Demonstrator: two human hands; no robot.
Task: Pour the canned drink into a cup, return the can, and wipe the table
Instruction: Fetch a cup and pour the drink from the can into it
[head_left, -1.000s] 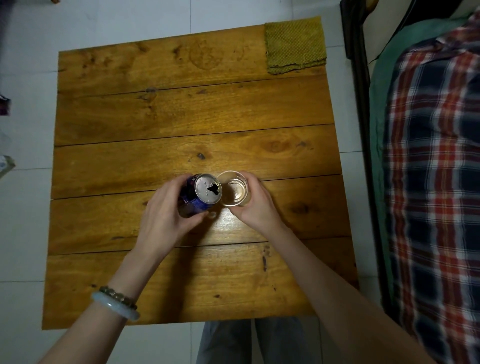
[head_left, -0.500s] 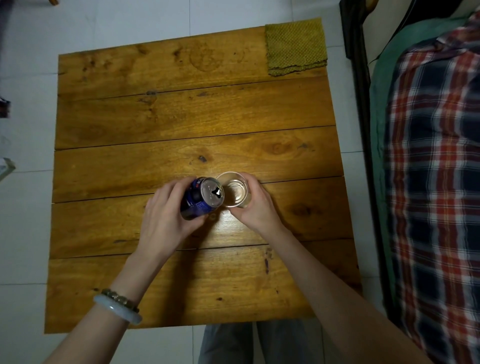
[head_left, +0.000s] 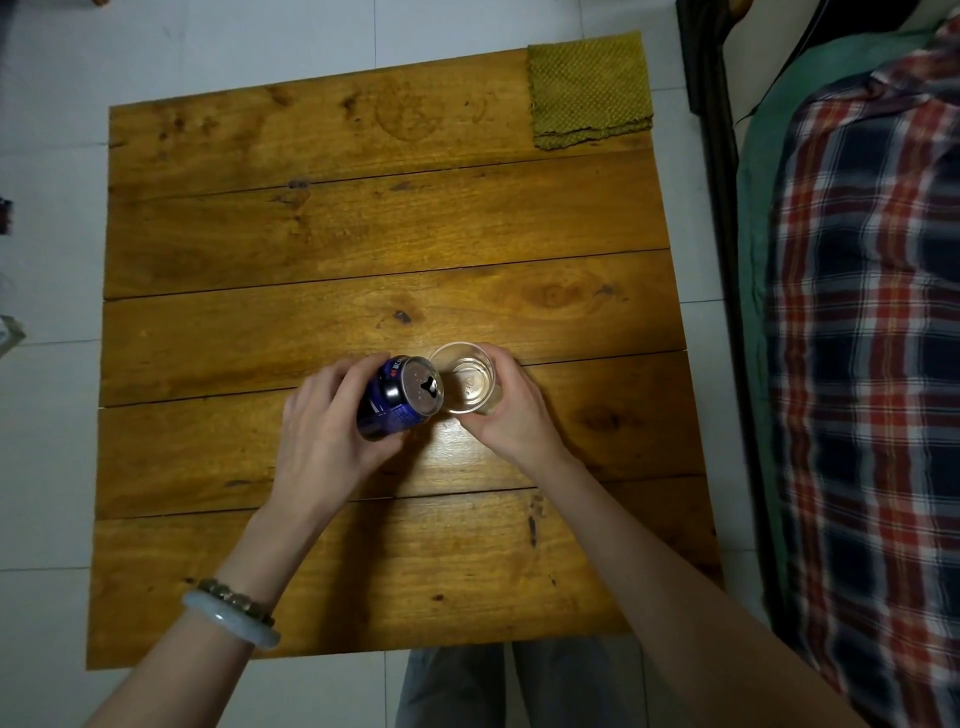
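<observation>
1. I look straight down on a wooden table (head_left: 363, 223). My two bare hands meet near its middle.
2. My left hand (head_left: 332, 431) grasps a blue drink can (head_left: 387, 410). The fingers (head_left: 358, 370) curl round the far side of its body and the thumb presses the near side.
3. The can leans to the right. Its opened silver top sits at the left rim of the cup, and I cannot tell whether metal touches the rim.
4. My right hand (head_left: 511, 415) wraps a clear cup (head_left: 442, 358) that stands upright on the table. The fingers (head_left: 500, 359) curve round its far right wall and the thumb closes on the near side.
5. A little pale liquid seems to lie in the bottom of the cup. I cannot make out a stream.
6. I judge the can light and thin-walled, likely to dent if squeezed and perhaps slick. The middle of its body is the safest place to hold, clear of the sharp opening.
7. I cannot tell whether the cup is plastic or glass. It looks light and easy to tip, so I would brace it low on the wall without pinching it out of round.
8. A folded yellow-green cloth (head_left: 589, 88) lies on the far right corner, well apart from both hands. It looks soft and limp, so for wiping I would gather it in the whole palm.
</observation>
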